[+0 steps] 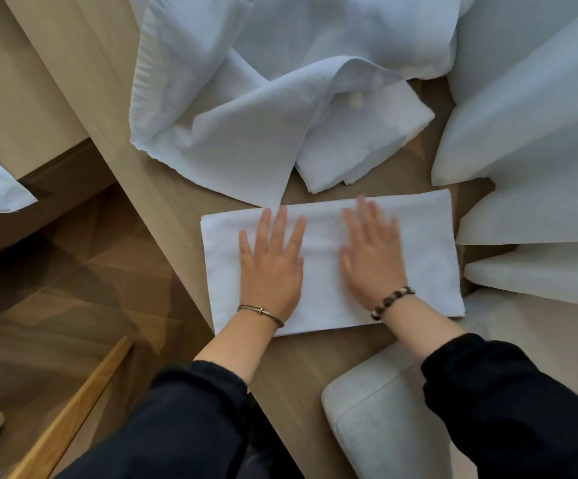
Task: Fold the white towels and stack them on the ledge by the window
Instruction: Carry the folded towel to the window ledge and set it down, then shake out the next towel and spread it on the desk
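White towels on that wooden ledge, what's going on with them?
A person has both hands flat on a folded white towel lying on the wooden ledge. The left hand and the right hand have straight fingers and seem to be smoothing it. Behind it lies a heap of unfolded towels, with a smaller folded towel partly under the heap. The towel under the hands is not yet stacked.
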